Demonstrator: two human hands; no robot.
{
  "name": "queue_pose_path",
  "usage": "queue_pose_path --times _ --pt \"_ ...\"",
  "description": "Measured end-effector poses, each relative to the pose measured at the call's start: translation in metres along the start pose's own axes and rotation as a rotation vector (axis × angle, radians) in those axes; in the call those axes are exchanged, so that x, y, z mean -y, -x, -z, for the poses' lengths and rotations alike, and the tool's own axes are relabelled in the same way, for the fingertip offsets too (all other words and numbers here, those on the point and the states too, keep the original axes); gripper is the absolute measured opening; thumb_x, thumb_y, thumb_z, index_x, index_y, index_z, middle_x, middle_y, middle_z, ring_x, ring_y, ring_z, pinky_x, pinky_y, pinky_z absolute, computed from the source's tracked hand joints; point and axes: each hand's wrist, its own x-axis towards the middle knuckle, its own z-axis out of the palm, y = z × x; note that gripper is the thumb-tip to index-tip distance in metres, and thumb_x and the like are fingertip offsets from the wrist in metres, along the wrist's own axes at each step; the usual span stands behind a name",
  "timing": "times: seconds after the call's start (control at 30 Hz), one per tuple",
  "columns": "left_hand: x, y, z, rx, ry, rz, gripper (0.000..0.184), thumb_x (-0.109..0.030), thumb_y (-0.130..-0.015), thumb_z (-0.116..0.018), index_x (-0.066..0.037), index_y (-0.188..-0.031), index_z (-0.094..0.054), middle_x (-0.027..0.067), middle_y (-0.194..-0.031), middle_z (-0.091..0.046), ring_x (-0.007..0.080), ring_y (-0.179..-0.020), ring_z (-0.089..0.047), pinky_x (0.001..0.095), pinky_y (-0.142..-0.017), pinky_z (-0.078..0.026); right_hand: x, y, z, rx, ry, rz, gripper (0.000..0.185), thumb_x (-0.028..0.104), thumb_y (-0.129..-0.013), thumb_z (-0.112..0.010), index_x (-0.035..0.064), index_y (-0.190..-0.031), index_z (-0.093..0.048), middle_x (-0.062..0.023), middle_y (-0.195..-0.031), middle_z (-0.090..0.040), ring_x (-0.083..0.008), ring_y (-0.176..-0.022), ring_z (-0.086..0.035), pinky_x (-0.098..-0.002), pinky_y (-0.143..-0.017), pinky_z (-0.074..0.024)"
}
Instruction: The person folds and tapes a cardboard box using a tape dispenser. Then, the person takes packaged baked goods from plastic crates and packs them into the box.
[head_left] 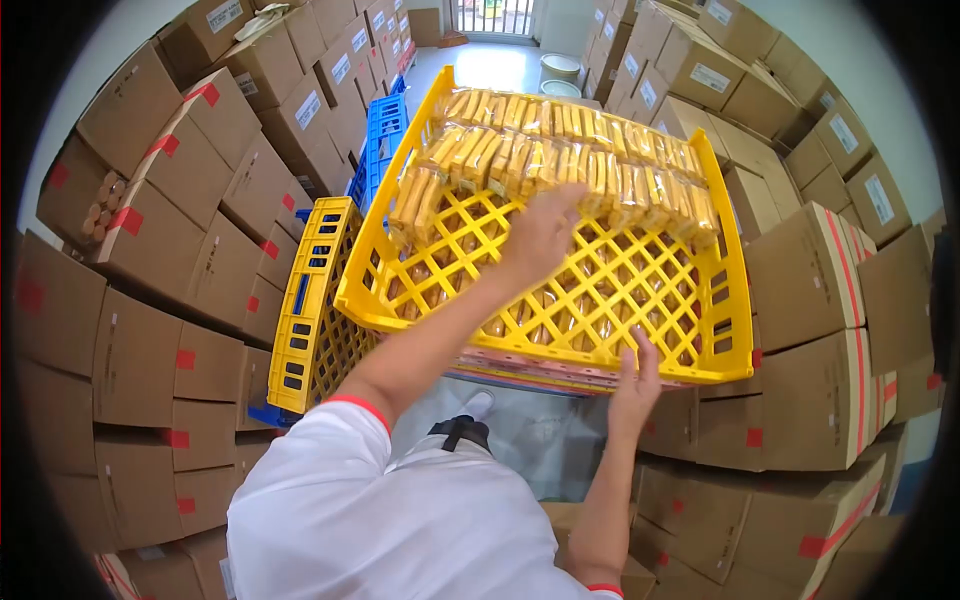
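Observation:
A yellow lattice crate (735, 310) sits on top of a stack of crates. Rows of clear-wrapped yellow packs (570, 160) fill its far part, and through the bare lattice floor of its near part brown items show in the layer below. My left hand (545, 235) reaches over the crate, its fingertips at the front row of packs; its fingers are apart, slightly blurred, and nothing shows in it. At the near rim of the crate, right of centre, is my right hand (637, 375), fingers pointing up and spread, holding nothing.
Cardboard boxes (150, 330) are piled high on the left, and more boxes (800, 400) on the right. A yellow crate (300, 320) stands on its side at the left, near blue crates (385, 135). Round containers (560, 70) stand beyond, near a barred opening (493, 16).

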Motion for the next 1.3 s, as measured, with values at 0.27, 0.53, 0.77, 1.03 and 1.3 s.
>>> queue_pose_path --times 0.27,0.53,0.77,1.03,1.3 --pt "0.166 -0.049 0.001 0.361 -0.725 0.307 0.074 -0.042 -0.102 -0.056 0.001 -0.156 -0.031 0.0322 -0.164 -0.023 0.0468 -0.155 -0.017 0.0603 -0.125 -0.013 -0.024 -0.039 -0.062 0.298 0.526 0.106 0.032 0.014 -0.099 -0.066 0.0034 -0.128 -0.066 -0.0188 -0.121 -0.069 -0.0355 -0.110 -0.067 -0.0409 -0.093 -0.0531" --pt "0.229 -0.173 0.018 0.111 -0.508 0.138 0.052 -0.022 -0.098 -0.058 0.002 -0.143 -0.052 0.0288 -0.141 -0.056 0.0408 -0.135 -0.050 0.0477 -0.115 -0.040 -0.024 -0.034 -0.072 0.189 0.643 0.212 0.027 0.021 -0.097 -0.066 0.0091 -0.121 -0.070 -0.0133 -0.099 -0.072 -0.0347 -0.086 -0.069 -0.0446 -0.072 -0.0553" --pt "0.288 -0.243 -0.002 0.360 -0.750 0.444 0.039 -0.020 -0.094 -0.062 0.000 -0.128 -0.063 0.0292 -0.135 -0.058 0.0418 -0.129 -0.055 0.0471 -0.107 -0.048 -0.024 -0.035 -0.071 0.171 0.657 0.232 0.027 0.020 -0.094 -0.070 0.0080 -0.118 -0.071 -0.0108 -0.091 -0.070 -0.0300 -0.078 -0.068 -0.0412 -0.067 -0.0552" --pt "0.303 -0.249 -0.022 0.234 -0.618 0.639 0.083 -0.049 -0.090 -0.070 -0.010 -0.156 -0.036 0.0270 -0.145 -0.054 0.0417 -0.132 -0.056 0.0478 -0.106 -0.049 -0.015 -0.040 -0.072 0.170 0.632 0.188 0.025 0.014 -0.091 -0.072 0.0069 -0.115 -0.073 -0.0114 -0.091 -0.071 -0.0309 -0.077 -0.069 -0.0395 -0.067 -0.0545" --pt "0.305 -0.273 0.012 -0.061 -0.382 0.502 0.080 -0.042 -0.086 -0.070 -0.011 -0.154 -0.042 0.0215 -0.129 -0.068 0.0354 -0.115 -0.068 0.0465 -0.098 -0.054 -0.015 -0.043 -0.070 0.164 0.579 0.229 0.025 0.013 -0.090 -0.073 0.0056 -0.114 -0.073 -0.0120 -0.089 -0.071 -0.0326 -0.076 -0.069 -0.0402 -0.066 -0.0544"
